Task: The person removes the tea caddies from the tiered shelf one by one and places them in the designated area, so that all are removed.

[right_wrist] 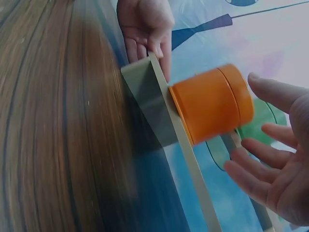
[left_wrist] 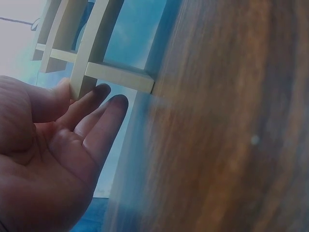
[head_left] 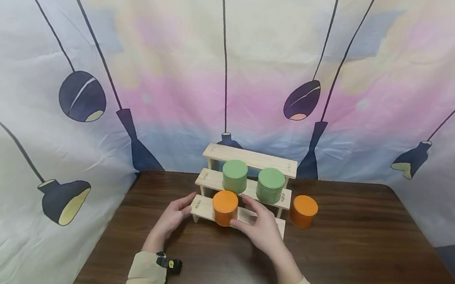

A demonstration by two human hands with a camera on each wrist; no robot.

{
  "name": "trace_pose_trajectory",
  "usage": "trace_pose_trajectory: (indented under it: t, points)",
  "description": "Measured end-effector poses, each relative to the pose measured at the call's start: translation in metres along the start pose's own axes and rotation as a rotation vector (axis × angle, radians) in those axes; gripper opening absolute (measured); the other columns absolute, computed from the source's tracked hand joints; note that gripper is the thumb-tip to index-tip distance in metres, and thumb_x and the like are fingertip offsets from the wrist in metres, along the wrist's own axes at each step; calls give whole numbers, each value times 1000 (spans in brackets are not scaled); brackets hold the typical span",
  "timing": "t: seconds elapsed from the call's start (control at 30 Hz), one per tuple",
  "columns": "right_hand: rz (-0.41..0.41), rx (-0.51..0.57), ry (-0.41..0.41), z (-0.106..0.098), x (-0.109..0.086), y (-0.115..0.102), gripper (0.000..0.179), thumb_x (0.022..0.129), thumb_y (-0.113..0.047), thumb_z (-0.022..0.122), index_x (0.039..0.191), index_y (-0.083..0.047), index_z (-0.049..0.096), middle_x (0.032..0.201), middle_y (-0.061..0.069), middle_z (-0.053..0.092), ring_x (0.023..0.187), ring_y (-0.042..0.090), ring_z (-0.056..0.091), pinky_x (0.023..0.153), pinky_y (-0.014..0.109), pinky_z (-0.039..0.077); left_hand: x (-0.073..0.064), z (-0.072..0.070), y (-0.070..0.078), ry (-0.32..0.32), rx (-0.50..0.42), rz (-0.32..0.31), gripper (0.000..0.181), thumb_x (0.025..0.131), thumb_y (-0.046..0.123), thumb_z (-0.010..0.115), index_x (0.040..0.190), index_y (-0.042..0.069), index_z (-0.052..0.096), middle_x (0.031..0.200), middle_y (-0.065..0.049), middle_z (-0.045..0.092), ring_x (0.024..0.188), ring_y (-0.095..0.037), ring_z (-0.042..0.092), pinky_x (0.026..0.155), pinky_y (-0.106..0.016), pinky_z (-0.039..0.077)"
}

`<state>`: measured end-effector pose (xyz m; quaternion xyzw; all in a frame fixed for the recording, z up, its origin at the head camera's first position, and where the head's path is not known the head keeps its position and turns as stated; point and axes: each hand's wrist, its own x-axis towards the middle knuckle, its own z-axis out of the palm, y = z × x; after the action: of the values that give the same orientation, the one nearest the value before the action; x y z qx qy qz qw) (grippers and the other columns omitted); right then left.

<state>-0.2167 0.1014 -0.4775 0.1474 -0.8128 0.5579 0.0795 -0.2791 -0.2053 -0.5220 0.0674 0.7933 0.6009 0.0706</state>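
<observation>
A small three-step wooden stand [head_left: 250,158] stands on the table. My left hand [head_left: 174,215] pinches the left end of its lowest step, thumb on the near side and fingers behind, as the left wrist view shows. An orange tin [head_left: 224,209] sits upright on that step, left of its middle. My right hand [head_left: 262,227] is spread just right of this tin, and in the right wrist view its thumb [right_wrist: 275,92] and fingers stand apart from the lid with nothing held. Two green tins, a left one [head_left: 234,176] and a right one [head_left: 270,186], stand on the middle step.
A second orange tin [head_left: 303,211] stands on the dark wooden table [head_left: 363,265] to the right of the stand. Behind the table hangs a cloth backdrop [head_left: 259,72] printed with lamps. The stand's top step bears nothing.
</observation>
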Motion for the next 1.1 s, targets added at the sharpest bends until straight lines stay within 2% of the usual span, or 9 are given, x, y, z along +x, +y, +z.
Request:
trace_pose_trajectory:
  t: [0.23, 0.37, 0.57, 0.77, 1.1]
  points:
    - [16, -55, 61, 17, 5, -2, 82, 82, -33, 97, 153, -12, 60, 146, 8, 66, 132, 28, 64, 107, 52, 54, 1, -2, -2, -2, 9, 2, 54, 110, 0, 48, 163, 1, 43, 167, -19, 41, 152, -39, 40, 120, -55, 39]
    - [29, -38, 69, 21, 6, 0, 83, 82, -38, 96, 153, -13, 60, 147, 6, 66, 133, 26, 64, 105, 50, 56, 1, -3, -3, 0, 25, 2, 54, 110, 0, 48, 163, 2, 43, 166, -19, 41, 150, -39, 44, 119, -54, 41]
    - [58, -1, 81, 26, 5, 2, 83, 81, -37, 97, 152, -14, 61, 146, 7, 66, 133, 27, 63, 104, 52, 56, 0, -2, -3, -4, 7, -4, 53, 110, 1, 49, 163, 2, 44, 166, -19, 42, 151, -38, 42, 120, -55, 39]
    - [49, -28, 83, 31, 5, 2, 85, 81, -39, 96, 153, -14, 60, 143, 11, 68, 131, 31, 65, 103, 55, 57, 1, -1, -2, -3, 15, 4, 53, 109, -1, 49, 162, 0, 43, 166, -20, 41, 152, -40, 41, 120, -57, 38]
    - [55, -15, 91, 37, 6, 5, 88, 81, -41, 96, 156, -15, 57, 145, 11, 67, 134, 29, 64, 108, 52, 54, 1, -2, -4, 6, 37, -3, 53, 109, 0, 50, 162, 2, 45, 166, -19, 42, 153, -40, 39, 121, -59, 35]
